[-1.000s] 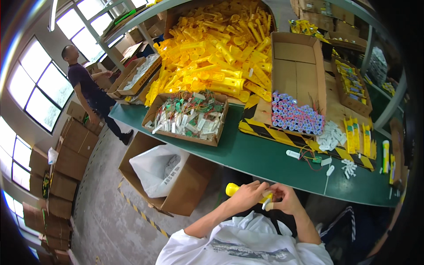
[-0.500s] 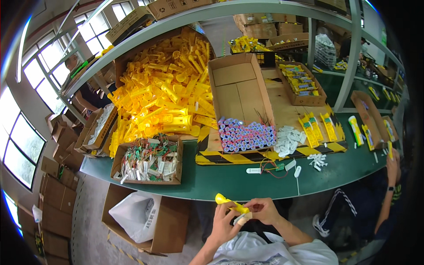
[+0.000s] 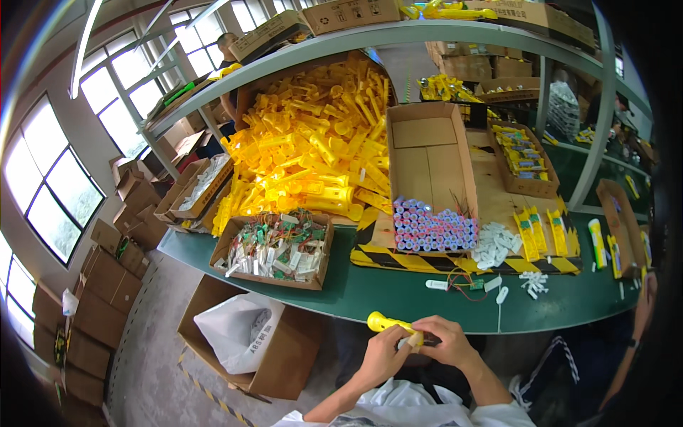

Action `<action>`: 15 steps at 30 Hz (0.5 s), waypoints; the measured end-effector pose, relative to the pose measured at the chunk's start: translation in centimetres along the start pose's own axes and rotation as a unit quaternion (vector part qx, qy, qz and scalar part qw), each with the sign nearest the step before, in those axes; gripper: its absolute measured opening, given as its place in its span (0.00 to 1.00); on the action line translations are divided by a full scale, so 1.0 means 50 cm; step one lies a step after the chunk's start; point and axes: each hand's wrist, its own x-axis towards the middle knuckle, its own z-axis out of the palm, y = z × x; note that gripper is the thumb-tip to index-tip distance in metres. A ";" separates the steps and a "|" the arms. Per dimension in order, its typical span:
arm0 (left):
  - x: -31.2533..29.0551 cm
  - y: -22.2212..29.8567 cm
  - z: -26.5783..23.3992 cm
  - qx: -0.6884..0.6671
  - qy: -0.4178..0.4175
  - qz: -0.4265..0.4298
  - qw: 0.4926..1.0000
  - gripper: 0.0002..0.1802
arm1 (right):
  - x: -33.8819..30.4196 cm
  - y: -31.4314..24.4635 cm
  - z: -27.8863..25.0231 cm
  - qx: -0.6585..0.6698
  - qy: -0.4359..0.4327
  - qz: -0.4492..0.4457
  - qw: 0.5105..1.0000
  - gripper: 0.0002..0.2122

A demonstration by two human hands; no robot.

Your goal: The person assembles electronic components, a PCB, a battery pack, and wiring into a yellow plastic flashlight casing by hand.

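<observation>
Both hands are together in front of the bench edge, around a yellow plastic flashlight housing [image 3: 384,322]. Its wide round end points up and to the left. My left hand [image 3: 384,356] grips the housing from below, its fingers closed. From the other side, my right hand [image 3: 446,343] pinches the narrower end. Fingers hide much of that end, and something pale shows between the hands that I cannot make out. On the green bench [image 3: 398,302] beyond lie a white oblong switch piece [image 3: 437,285] with wires, a small green circuit board [image 3: 477,285] and another white piece [image 3: 502,294].
Yellow housings fill a big carton [image 3: 313,142]. Nearer stands a box of wired boards [image 3: 274,249]. A long carton [image 3: 430,153] holds battery cells [image 3: 434,226]; white parts [image 3: 496,244] lie beside it. A co-worker's arm [image 3: 644,313] is at right. Below sits a carton with a white bag [image 3: 238,331].
The view has swung left, so the bench things appear farther right. My right hand has closed in over the housing's narrow end, and both hands are nearer each other.
</observation>
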 end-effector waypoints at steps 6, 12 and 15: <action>-0.014 0.018 -0.022 0.018 -0.009 0.003 1.000 0.09 | 0.008 0.002 -0.005 -0.066 0.011 -0.083 0.994 0.22; 0.013 0.003 -0.041 -0.048 -0.064 -0.084 0.993 0.13 | 0.013 0.013 0.003 -0.070 0.036 -0.085 0.993 0.22; 0.009 -0.029 -0.004 -0.110 -0.026 -0.084 0.990 0.13 | 0.009 0.032 0.014 -0.032 0.059 -0.068 0.995 0.22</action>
